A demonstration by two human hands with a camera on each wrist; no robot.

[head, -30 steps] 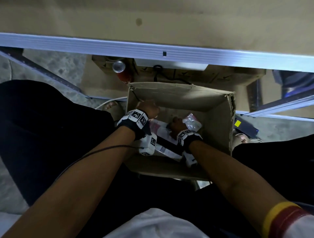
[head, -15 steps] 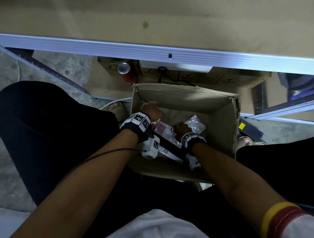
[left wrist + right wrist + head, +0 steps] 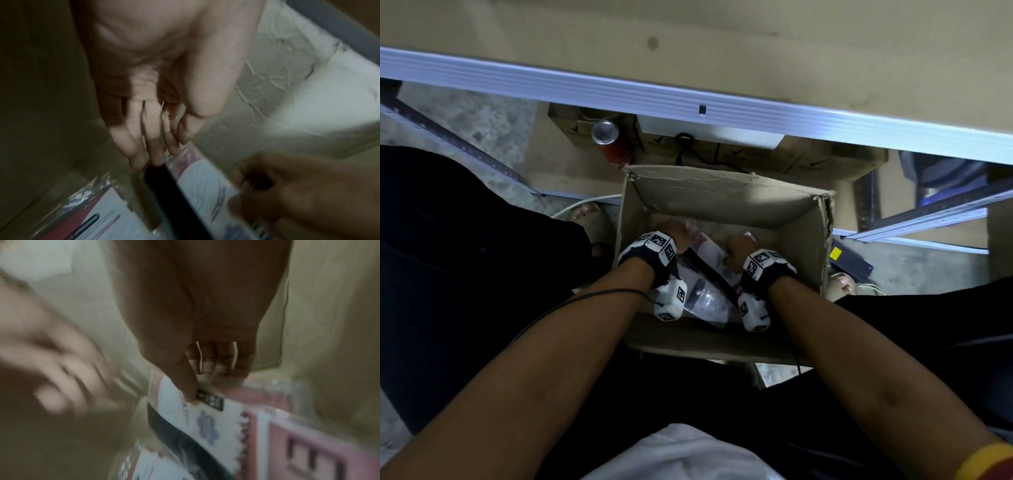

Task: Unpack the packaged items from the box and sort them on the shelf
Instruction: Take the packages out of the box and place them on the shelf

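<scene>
The right hand (image 3: 738,248) has moved rightward; only its wrist view shows fingers (image 3: 207,363) pinching the packet (image 3: 205,410), left fingers (image 3: 152,142) outstretched.

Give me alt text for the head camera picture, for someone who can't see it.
Seen from above, both of a person's hands reach into an open cardboard box on the floor: the right hand grips a white and pink plastic-wrapped packet, and the left hand reaches in beside it. A red can stands beyond the box, under a metal shelf edge.
</scene>
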